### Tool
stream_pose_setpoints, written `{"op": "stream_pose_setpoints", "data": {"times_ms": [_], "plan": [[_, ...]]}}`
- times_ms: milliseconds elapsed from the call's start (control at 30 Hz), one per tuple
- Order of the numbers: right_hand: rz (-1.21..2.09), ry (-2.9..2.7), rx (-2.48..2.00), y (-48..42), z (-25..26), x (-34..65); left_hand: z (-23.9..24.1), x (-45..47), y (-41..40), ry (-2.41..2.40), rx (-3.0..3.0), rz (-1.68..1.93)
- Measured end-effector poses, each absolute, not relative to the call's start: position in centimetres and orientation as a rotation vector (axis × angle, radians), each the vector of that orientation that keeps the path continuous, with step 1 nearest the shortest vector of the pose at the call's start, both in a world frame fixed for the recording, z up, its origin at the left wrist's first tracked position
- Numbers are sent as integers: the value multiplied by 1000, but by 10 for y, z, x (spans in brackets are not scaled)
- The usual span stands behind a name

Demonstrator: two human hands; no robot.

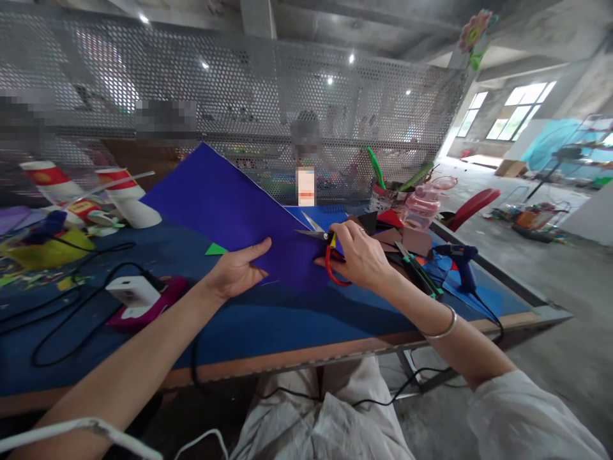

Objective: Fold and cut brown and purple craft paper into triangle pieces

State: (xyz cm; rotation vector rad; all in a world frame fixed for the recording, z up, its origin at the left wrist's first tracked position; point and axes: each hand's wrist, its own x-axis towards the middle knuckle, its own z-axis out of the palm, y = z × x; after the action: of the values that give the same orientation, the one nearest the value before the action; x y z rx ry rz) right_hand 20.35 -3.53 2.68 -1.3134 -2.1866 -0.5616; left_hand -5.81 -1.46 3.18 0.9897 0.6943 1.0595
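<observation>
My left hand pinches the near edge of a large purple-blue sheet, thumb on top and fingers underneath. The sheet is held tilted above the table, its far corner raised. My right hand grips scissors with red and yellow handles. Their blades are spread and point left, over the right part of the sheet. Whether the edge lies between the blades I cannot tell. A small green paper piece shows on the table beside the sheet.
A blue-topped table carries a white plug on a magenta power strip and cables at left, with paper cups behind. To the right are a cutter knife, a glue gun, a pink bottle and paper scraps. A perforated screen stands behind.
</observation>
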Motion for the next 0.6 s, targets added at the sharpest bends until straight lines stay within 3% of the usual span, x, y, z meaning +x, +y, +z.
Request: {"op": "stream_pose_setpoints", "data": {"times_ms": [600], "plan": [[-694, -2195, -1298, -35, 20, 210, 39, -50, -22, 794, 918, 1107]]}}
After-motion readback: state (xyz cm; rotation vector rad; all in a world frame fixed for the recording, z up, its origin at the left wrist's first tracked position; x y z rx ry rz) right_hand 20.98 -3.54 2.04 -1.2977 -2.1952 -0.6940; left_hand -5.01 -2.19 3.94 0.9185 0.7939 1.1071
